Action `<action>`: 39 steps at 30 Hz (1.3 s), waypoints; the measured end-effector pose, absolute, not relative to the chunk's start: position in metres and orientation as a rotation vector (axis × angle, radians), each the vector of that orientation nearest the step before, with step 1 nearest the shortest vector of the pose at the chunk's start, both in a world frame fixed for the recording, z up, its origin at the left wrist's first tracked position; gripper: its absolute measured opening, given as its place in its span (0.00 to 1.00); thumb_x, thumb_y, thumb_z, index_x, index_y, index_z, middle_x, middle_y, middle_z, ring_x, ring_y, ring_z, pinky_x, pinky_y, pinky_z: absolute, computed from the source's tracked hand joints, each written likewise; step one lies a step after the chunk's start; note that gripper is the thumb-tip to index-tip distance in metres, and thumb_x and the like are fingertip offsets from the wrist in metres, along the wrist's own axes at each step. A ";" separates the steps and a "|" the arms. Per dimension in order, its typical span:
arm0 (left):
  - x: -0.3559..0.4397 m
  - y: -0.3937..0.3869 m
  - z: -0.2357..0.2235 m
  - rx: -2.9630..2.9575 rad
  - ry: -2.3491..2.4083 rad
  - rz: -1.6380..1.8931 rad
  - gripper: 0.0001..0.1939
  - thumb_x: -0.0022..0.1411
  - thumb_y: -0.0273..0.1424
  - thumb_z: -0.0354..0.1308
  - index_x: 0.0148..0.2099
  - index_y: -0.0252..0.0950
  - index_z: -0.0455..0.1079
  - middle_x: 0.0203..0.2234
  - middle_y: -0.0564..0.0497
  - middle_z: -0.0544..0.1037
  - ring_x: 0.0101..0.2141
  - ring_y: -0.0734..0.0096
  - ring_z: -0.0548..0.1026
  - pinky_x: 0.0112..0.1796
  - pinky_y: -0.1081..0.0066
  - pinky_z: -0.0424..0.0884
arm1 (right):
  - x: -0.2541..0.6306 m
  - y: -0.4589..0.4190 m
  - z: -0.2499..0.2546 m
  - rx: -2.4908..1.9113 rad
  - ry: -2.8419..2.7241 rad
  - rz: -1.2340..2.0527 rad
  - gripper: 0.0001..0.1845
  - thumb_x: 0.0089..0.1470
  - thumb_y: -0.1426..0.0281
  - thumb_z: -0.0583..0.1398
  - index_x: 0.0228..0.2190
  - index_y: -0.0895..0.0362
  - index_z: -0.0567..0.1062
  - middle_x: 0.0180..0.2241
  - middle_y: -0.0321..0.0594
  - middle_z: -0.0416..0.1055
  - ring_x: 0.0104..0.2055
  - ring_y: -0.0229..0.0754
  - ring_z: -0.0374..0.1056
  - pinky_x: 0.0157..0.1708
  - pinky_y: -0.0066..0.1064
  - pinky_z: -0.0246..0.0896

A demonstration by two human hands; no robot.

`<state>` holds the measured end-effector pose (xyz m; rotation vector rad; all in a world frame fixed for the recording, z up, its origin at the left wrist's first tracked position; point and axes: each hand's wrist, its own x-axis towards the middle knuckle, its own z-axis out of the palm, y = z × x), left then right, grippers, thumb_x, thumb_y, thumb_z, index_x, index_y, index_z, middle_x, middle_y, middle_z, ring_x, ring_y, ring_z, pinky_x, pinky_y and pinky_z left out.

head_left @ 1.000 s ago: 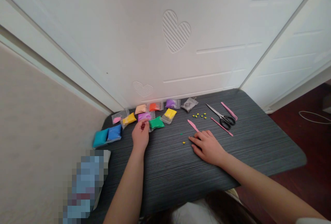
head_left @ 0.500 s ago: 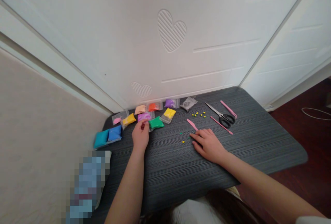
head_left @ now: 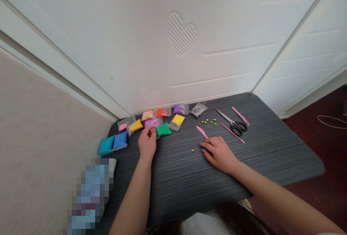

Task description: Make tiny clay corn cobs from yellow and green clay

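Note:
My left hand (head_left: 147,143) rests on the dark striped table (head_left: 271,155) with its fingertips pinched at the edge of the green clay bag (head_left: 163,129), just below the magenta clay bag (head_left: 151,122). My right hand (head_left: 218,152) lies flat on the table with fingers stretched out, its fingertips near a pink modelling tool (head_left: 202,132) and a small yellow clay bit (head_left: 192,150). A tiny green bit (head_left: 190,141) lies nearby.
Several clay bags line the table's back edge: blue (head_left: 120,140), teal (head_left: 105,145), yellow (head_left: 178,120), orange (head_left: 161,112), purple (head_left: 179,109), grey (head_left: 197,109). Small yellow pieces (head_left: 209,121), black-handled scissors (head_left: 233,123) and pink tools (head_left: 240,116) lie at right. A white door stands behind.
The view shifted slightly. Both hands stay almost where they were; the left fingers keep fiddling at the green bag's edge.

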<state>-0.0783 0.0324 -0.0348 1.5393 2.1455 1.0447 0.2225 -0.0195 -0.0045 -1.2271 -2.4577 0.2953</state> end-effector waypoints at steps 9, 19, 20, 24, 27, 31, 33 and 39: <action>-0.079 0.033 -0.035 1.513 2.182 1.139 0.13 0.59 0.34 0.51 0.44 0.32 0.65 0.34 0.49 0.71 0.32 0.72 0.71 0.33 0.67 0.69 | 0.225 0.004 -0.004 -1.082 -2.503 0.279 0.13 0.53 0.70 0.53 0.41 0.53 0.70 0.35 0.40 0.69 0.38 0.42 0.61 0.40 0.39 0.50; -0.076 0.045 -0.037 1.320 2.056 1.547 0.14 0.51 0.24 0.51 0.40 0.36 0.71 0.22 0.58 0.63 0.22 0.83 0.58 0.23 0.81 0.54 | 0.239 0.019 -0.009 -1.066 -2.512 0.379 0.14 0.52 0.70 0.54 0.42 0.52 0.70 0.34 0.39 0.69 0.35 0.40 0.61 0.39 0.41 0.50; -0.076 0.046 -0.037 1.312 2.048 1.565 0.14 0.50 0.24 0.52 0.40 0.36 0.71 0.21 0.58 0.63 0.23 0.83 0.59 0.24 0.81 0.55 | 0.240 0.019 -0.009 -1.050 -2.532 0.382 0.14 0.52 0.70 0.55 0.42 0.51 0.70 0.34 0.39 0.69 0.34 0.40 0.61 0.39 0.41 0.50; -0.072 0.044 -0.034 1.283 2.041 1.591 0.14 0.48 0.22 0.53 0.38 0.36 0.73 0.24 0.57 0.68 0.24 0.83 0.61 0.25 0.81 0.54 | 0.242 0.018 -0.010 -0.995 -2.556 0.440 0.15 0.50 0.70 0.56 0.43 0.50 0.69 0.32 0.38 0.69 0.32 0.40 0.61 0.38 0.43 0.51; -0.070 0.043 -0.032 1.312 2.012 1.618 0.15 0.48 0.21 0.52 0.36 0.35 0.74 0.21 0.57 0.68 0.24 0.82 0.62 0.24 0.80 0.53 | 0.242 0.017 -0.009 -0.978 -2.552 0.454 0.16 0.49 0.71 0.57 0.42 0.51 0.69 0.31 0.37 0.70 0.31 0.39 0.61 0.37 0.43 0.52; -0.071 0.043 -0.033 1.373 1.992 1.604 0.13 0.50 0.22 0.53 0.38 0.33 0.74 0.19 0.58 0.63 0.21 0.85 0.57 0.23 0.81 0.51 | 0.241 0.017 -0.009 -0.980 -2.558 0.424 0.14 0.49 0.71 0.57 0.40 0.51 0.70 0.30 0.37 0.70 0.31 0.39 0.61 0.38 0.43 0.51; -0.072 0.043 -0.034 1.418 1.986 1.588 0.12 0.51 0.22 0.53 0.38 0.32 0.73 0.19 0.58 0.63 0.21 0.86 0.57 0.24 0.81 0.51 | 0.241 0.017 -0.009 -0.980 -2.561 0.412 0.13 0.49 0.71 0.57 0.40 0.51 0.70 0.30 0.37 0.70 0.31 0.39 0.61 0.38 0.43 0.51; -0.072 0.043 -0.035 1.446 1.998 1.514 0.15 0.52 0.23 0.51 0.43 0.32 0.72 0.21 0.57 0.64 0.22 0.85 0.57 0.25 0.82 0.54 | 0.240 0.017 -0.007 -1.012 -2.522 0.366 0.10 0.51 0.70 0.56 0.38 0.51 0.71 0.31 0.37 0.70 0.32 0.39 0.62 0.38 0.42 0.51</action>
